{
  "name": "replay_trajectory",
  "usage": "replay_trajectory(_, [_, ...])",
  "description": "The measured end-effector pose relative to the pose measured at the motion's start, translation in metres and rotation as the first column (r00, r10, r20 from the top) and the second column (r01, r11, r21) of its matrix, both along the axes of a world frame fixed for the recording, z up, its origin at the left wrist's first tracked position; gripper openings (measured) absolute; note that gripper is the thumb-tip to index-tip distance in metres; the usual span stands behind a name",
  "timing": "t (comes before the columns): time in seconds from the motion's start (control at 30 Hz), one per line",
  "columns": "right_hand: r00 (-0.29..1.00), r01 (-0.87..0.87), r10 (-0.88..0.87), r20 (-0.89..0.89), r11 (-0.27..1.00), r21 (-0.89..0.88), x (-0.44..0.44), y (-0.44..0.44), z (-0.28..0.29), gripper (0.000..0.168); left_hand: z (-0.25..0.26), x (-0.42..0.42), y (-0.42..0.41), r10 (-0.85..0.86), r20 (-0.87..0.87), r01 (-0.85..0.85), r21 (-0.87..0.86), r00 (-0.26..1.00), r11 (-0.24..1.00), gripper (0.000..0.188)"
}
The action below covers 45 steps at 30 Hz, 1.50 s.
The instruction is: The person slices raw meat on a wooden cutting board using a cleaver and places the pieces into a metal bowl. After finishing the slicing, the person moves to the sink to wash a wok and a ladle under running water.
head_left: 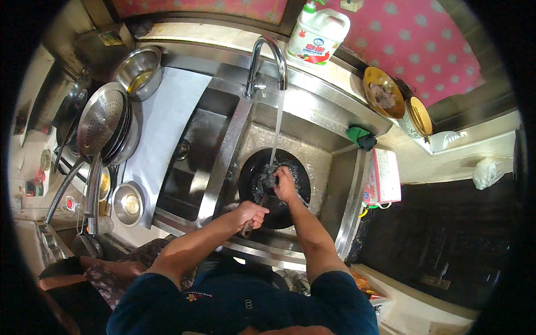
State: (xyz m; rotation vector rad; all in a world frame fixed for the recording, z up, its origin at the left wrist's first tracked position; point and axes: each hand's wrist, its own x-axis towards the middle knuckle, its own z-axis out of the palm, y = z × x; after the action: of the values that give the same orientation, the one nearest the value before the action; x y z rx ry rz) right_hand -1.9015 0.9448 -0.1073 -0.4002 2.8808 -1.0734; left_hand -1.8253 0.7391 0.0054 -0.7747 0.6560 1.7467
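Observation:
A black wok [278, 215] lies in the right basin of a stainless steel sink [340, 180]. Water runs from the chrome faucet [281, 63] into it. My left hand [252, 215] is closed around the handle of a utensil [247, 229] whose far end reaches into the wok; its kind is not clear. Over the middle of the wok, beside the falling water, is my right hand [286, 184]. Its fingers are bent around a dark scrubber-like thing [271, 180], partly hidden by the fingers and splashing water.
Left of the sink, a perforated skimmer [102, 119] rests on stacked pans, near steel bowls [127, 205]. Behind stand a detergent jug [318, 37] and a yellow bowl of food [383, 94]. A green and black cloth [361, 138] lies on the sink's corner. Another person's arm [113, 268] shows at lower left.

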Motion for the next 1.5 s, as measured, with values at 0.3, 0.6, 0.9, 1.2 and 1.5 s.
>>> replay_trajectory(0.3, [0.736, 0.509, -0.099, 0.669, 0.732, -0.452, 0.041, -0.03, -0.048, 0.03, -0.041, 0.044, -0.025, -0.137, -0.187, 0.112, -0.141, 0.973, 0.984, 0.016])
replay_trajectory(0.6, [0.934, -0.1, -0.068, 0.35, 0.893, 0.439, 0.075, 0.091, 0.002, 0.041, -0.004, 0.021, -0.067, -0.923, -0.371, -0.114, -0.926, 0.105, 0.359, 0.026])
replay_trajectory(0.9, [0.993, 0.03, -0.04, -0.112, 0.996, -0.087, 0.023, -0.005, 0.109, 0.045, 0.031, 0.015, -0.064, -0.964, -0.184, -0.096, -0.974, -0.192, 0.205, 0.02])
replay_trajectory(1.2, [0.877, 0.194, -0.171, 0.448, 0.981, -0.007, -0.002, 0.08, 0.076, 0.029, 0.064, 0.025, -0.097, -0.962, -0.271, -0.253, -0.933, 0.021, 0.257, 0.021])
replay_trajectory(1.5, [0.963, 0.033, 0.004, 0.271, 0.991, -0.131, -0.048, 0.042, 0.124, 0.031, 0.033, 0.016, -0.079, -0.905, -0.37, -0.321, -0.848, -0.209, 0.421, 0.017])
